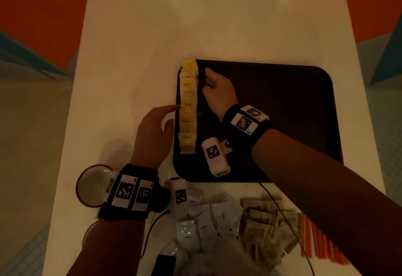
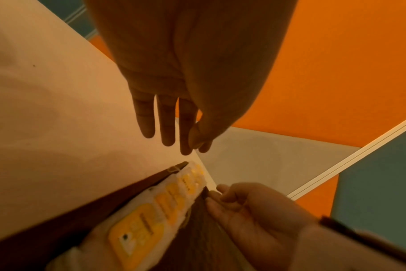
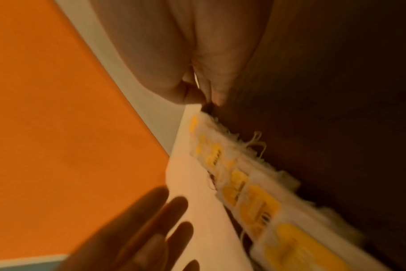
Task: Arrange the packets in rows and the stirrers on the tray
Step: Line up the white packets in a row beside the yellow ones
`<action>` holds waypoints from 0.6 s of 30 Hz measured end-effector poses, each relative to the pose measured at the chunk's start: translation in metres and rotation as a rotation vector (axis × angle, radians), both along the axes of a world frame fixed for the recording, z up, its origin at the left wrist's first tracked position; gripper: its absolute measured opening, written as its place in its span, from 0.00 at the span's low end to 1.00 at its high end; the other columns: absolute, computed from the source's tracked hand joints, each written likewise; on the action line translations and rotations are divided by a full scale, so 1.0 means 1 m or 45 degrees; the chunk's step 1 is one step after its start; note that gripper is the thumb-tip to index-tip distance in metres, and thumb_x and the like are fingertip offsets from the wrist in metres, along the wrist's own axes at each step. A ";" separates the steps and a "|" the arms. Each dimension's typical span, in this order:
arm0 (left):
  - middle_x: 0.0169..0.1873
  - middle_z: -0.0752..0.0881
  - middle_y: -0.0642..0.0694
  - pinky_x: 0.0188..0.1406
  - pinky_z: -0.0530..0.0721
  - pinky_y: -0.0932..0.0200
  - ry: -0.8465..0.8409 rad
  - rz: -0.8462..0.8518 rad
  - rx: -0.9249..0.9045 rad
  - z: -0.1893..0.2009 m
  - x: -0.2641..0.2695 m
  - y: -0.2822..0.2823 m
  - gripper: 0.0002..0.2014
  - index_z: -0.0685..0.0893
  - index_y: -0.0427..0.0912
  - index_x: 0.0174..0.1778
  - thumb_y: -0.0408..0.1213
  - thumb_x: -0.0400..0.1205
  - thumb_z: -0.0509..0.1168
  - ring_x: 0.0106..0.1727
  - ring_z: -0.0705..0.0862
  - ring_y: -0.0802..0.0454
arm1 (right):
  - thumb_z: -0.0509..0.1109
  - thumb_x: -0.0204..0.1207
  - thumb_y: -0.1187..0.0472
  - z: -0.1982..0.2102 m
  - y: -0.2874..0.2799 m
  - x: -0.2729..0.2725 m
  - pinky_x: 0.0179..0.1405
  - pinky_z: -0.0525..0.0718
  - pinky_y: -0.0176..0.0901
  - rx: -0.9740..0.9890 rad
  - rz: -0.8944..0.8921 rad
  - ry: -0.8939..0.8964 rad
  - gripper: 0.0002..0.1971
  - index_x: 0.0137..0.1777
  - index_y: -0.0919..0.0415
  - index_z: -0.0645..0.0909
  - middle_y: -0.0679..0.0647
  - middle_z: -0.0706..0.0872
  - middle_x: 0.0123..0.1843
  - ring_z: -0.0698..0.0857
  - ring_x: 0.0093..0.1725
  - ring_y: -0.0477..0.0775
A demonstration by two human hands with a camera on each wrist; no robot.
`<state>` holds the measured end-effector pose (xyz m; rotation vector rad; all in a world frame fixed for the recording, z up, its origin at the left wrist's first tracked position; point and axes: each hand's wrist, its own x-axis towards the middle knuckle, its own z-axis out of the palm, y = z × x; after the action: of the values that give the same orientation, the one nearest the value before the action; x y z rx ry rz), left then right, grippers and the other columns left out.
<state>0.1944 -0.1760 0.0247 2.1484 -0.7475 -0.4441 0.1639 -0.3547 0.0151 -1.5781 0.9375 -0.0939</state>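
Note:
A row of yellow-labelled packets (image 1: pixel 188 106) lies overlapped along the left edge of the dark brown tray (image 1: pixel 282 112). My left hand (image 1: pixel 173 114) is just left of the row with straight fingers, its fingertips at the row's edge; the left wrist view shows those fingers (image 2: pixel 167 128) spread and holding nothing. My right hand (image 1: pixel 207 82) is on the tray at the row's right side near its far end, fingers curled, with nothing seen in them (image 2: pixel 220 194). Orange stirrers (image 1: pixel 322 241) lie off the tray at the near right.
White packets (image 1: pixel 204 223) and brown packets (image 1: pixel 261 228) lie in loose piles on the white table (image 1: pixel 130 47) in front of the tray. A round cup (image 1: pixel 91 184) stands near the left wrist. A thin cable (image 1: pixel 289 221) crosses the brown pile.

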 end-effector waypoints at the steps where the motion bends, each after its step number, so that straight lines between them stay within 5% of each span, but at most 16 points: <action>1: 0.57 0.80 0.52 0.59 0.77 0.64 0.013 0.011 -0.025 0.006 -0.006 0.004 0.16 0.81 0.42 0.63 0.26 0.82 0.61 0.58 0.78 0.58 | 0.59 0.78 0.74 0.006 0.001 -0.014 0.69 0.71 0.37 0.019 0.001 -0.016 0.25 0.75 0.64 0.67 0.57 0.73 0.75 0.74 0.73 0.52; 5: 0.52 0.82 0.52 0.48 0.75 0.81 0.064 -0.067 -0.067 0.029 -0.046 0.027 0.12 0.83 0.41 0.58 0.27 0.80 0.63 0.48 0.80 0.65 | 0.66 0.75 0.75 0.029 0.016 -0.099 0.49 0.82 0.29 0.058 0.336 -0.067 0.18 0.61 0.58 0.79 0.52 0.85 0.52 0.84 0.47 0.34; 7: 0.49 0.82 0.52 0.44 0.74 0.82 0.052 -0.202 -0.008 0.030 -0.073 0.042 0.13 0.85 0.40 0.56 0.26 0.78 0.67 0.42 0.80 0.64 | 0.69 0.75 0.70 0.037 0.029 -0.144 0.46 0.80 0.22 -0.023 0.636 0.086 0.16 0.60 0.55 0.80 0.46 0.85 0.50 0.83 0.44 0.31; 10: 0.51 0.83 0.50 0.53 0.76 0.67 0.089 -0.407 0.177 0.008 -0.109 0.069 0.12 0.85 0.43 0.56 0.35 0.77 0.67 0.50 0.81 0.55 | 0.70 0.75 0.61 0.036 0.052 -0.197 0.49 0.79 0.24 -0.237 0.950 0.333 0.17 0.64 0.52 0.78 0.47 0.83 0.58 0.80 0.49 0.34; 14: 0.58 0.81 0.43 0.50 0.82 0.47 -0.004 -0.627 0.463 -0.012 -0.148 0.095 0.24 0.80 0.50 0.61 0.52 0.69 0.66 0.54 0.80 0.39 | 0.74 0.70 0.46 0.019 0.085 -0.226 0.71 0.69 0.48 -0.531 1.165 0.407 0.36 0.77 0.50 0.64 0.52 0.68 0.74 0.66 0.70 0.53; 18: 0.58 0.82 0.38 0.42 0.83 0.41 -0.162 -0.559 0.558 -0.014 -0.168 0.095 0.26 0.74 0.53 0.62 0.57 0.68 0.59 0.52 0.81 0.34 | 0.72 0.69 0.46 0.011 0.108 -0.224 0.65 0.72 0.58 -0.822 1.300 0.562 0.38 0.76 0.49 0.59 0.56 0.63 0.72 0.65 0.69 0.61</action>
<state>0.0266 -0.0808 0.0106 2.4267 -1.3036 -0.7622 -0.0598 -0.2464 0.0263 -2.5784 0.3112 0.7612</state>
